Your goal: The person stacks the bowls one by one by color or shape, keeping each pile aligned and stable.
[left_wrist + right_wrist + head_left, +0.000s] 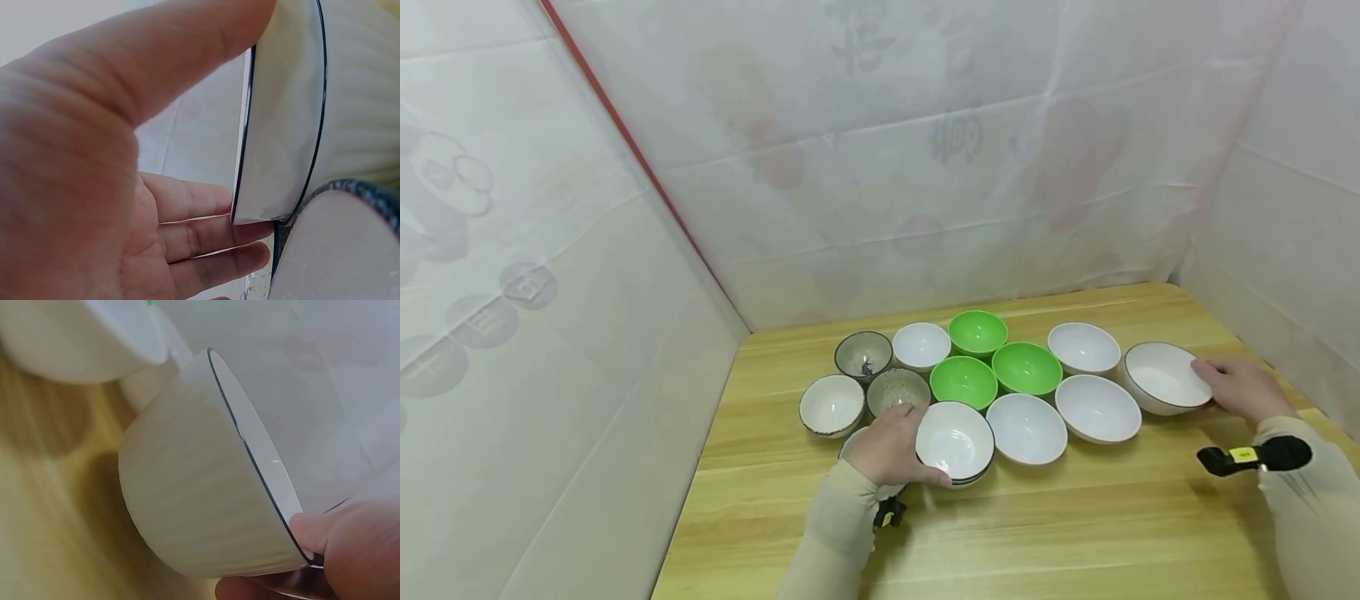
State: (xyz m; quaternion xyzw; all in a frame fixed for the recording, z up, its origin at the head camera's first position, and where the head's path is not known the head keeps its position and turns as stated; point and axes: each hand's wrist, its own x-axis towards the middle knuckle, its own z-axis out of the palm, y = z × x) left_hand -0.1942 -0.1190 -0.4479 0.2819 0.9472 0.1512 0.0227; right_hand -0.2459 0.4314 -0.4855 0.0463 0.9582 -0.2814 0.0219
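At the front of the group, my left hand [889,446] grips a stack of white dark-rimmed bowls [955,442] by its left side. In the left wrist view, two rims of the stacked bowls [281,119] show, one inside the other, with the thumb at the upper edge and fingertips at the lower edge. On the far right, my right hand [1246,386] pinches the rim of a larger white bowl [1167,375] with a thin dark edge. The right wrist view shows this bowl's ribbed outside [194,481], the thumb inside the rim and fingers beneath it.
Between the hands stand green bowls [1028,367] and plain white bowls [1097,408]. Left of them are a speckled grey bowl [895,390], a grey bowl [857,354] and a white dark-rimmed bowl [832,405]. Another bowl is partly hidden behind my left hand. Cloth walls [880,208] enclose the wooden table [1075,533].
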